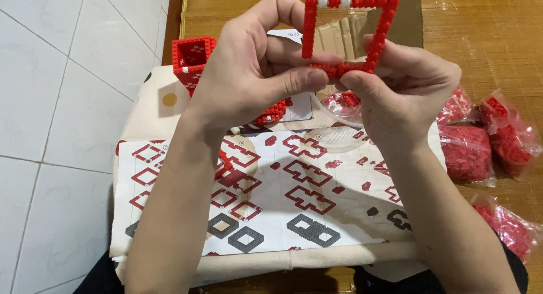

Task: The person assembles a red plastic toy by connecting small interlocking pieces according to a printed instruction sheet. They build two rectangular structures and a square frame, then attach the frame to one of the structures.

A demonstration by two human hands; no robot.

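A square frame of small red bricks (382,28), with two white bricks in its top edge, is held upright in front of me. My left hand (249,67) pinches its lower edge from the left with thumb and fingers. My right hand (404,84) grips the same lower edge from the right. Behind my left hand stands a hollow red brick tower (191,55); more red brickwork (274,110) shows under that hand. A printed instruction sheet (294,186) with red and grey brick diagrams lies below my forearms.
Several clear bags of red bricks (489,141) lie on the wooden table (486,33) at right. A clear round lid or dish (339,136) rests on the sheet. Brown cardboard (407,22) lies behind the frame. White floor tiles (51,101) are at left.
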